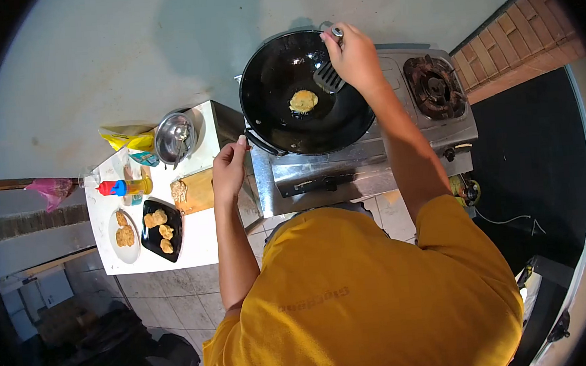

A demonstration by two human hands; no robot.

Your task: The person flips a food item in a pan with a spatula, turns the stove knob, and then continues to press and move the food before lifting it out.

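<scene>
My right hand (352,53) is closed round the handle of a black slotted spatula (329,78). Its blade hangs inside the black wok (276,82), to the right of a golden-brown piece of frying food (303,101). A little oil glistens on the wok's bottom. My left hand (230,163) is at the lower left of the wok, its fingers curled and thumb tip close to the wok's loop handle (263,144). Whether it grips anything is not plain.
The wok sits on a steel gas stove (333,173); a second burner (434,87) is at right. On the white table (198,240) at left are a black plate (176,256) and white plate (115,243) of fried pieces, a metal bowl (163,148), sauce bottles (130,187) and a cutting board (198,189).
</scene>
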